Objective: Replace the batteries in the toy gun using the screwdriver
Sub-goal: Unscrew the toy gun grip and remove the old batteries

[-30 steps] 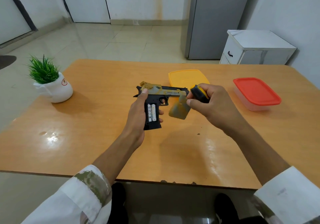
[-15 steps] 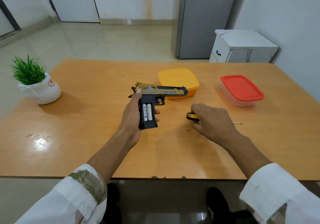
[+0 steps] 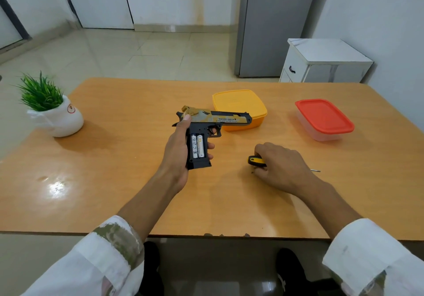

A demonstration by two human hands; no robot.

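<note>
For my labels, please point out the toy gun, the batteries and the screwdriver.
toy gun [image 3: 229,119], head view, on its slide.
batteries [image 3: 200,145], head view, on the right cell.
screwdriver [image 3: 255,160], head view, on its handle.

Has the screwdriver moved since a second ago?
Yes. The screwdriver went from up beside the yellow box down to the table, under the right hand.

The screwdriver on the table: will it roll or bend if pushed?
The screwdriver may roll: its handle looks rounded and the table is glossy. Bending seems unlikely, as the thin shaft looks metal. Probably light, being small beside the right hand.
</note>
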